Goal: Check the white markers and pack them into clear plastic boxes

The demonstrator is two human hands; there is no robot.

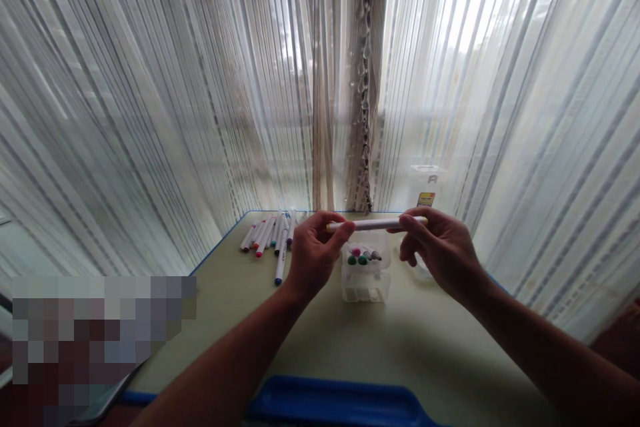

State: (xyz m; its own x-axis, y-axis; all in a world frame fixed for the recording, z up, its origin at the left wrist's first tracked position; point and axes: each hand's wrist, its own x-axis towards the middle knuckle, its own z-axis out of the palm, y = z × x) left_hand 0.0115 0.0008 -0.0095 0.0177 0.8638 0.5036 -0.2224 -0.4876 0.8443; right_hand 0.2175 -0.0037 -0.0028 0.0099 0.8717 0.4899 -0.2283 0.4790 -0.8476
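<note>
A white marker [377,224] with yellow ends is held level between my two hands, above the table. My left hand [320,247] pinches its left end between thumb and fingers. Its other end is in the grip of my right hand [440,240], thumb in front. Just below the marker stands a clear plastic case [365,285] with several markers [363,255] in it, their green, pink and grey ends facing me. Left of my left hand, several white markers [265,233] with coloured caps lie in a loose pile, and a blue-capped marker [281,260] points towards me.
The pale green table [310,340] has a blue edge and a blue tray [340,403] at the front. A clear plastic container [425,190] with a yellow label stands behind my right hand. Striped sheer curtains [165,93] hang along the table's far side.
</note>
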